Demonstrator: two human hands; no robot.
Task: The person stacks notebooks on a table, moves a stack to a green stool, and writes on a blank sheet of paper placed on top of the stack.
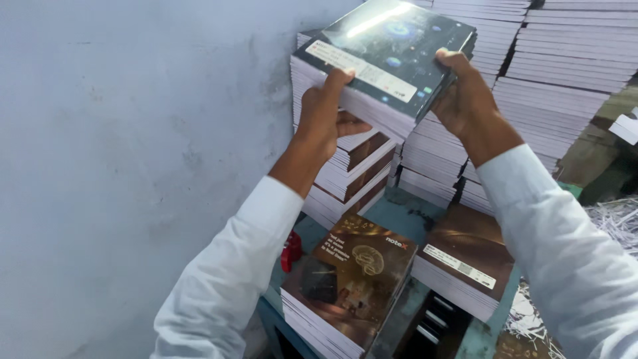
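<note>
Both hands are raised against a bundle of dark-covered notebooks (389, 56), which sits tilted at the top of a tall stack (352, 166) standing against the pale blue-grey wall (119, 146). The left hand (325, 113) has its grip closed on the bundle's near left edge, thumb up on the glossy cover and fingers curled under the white page edges. The right hand (465, 93) clamps the near right corner the same way, thumb on top and fingers wrapped below. Both arms wear white sleeves (232, 272). Below, on the teal table (399, 213), lie 2 lower stacks of brown-covered notebooks: 1 (352, 279) near the left forearm, another (465, 259) just beside it under the right forearm. More piles of notebooks (545, 73) rise behind on the right, and shredded paper trimmings (615, 216) lie at the far right edge.
</note>
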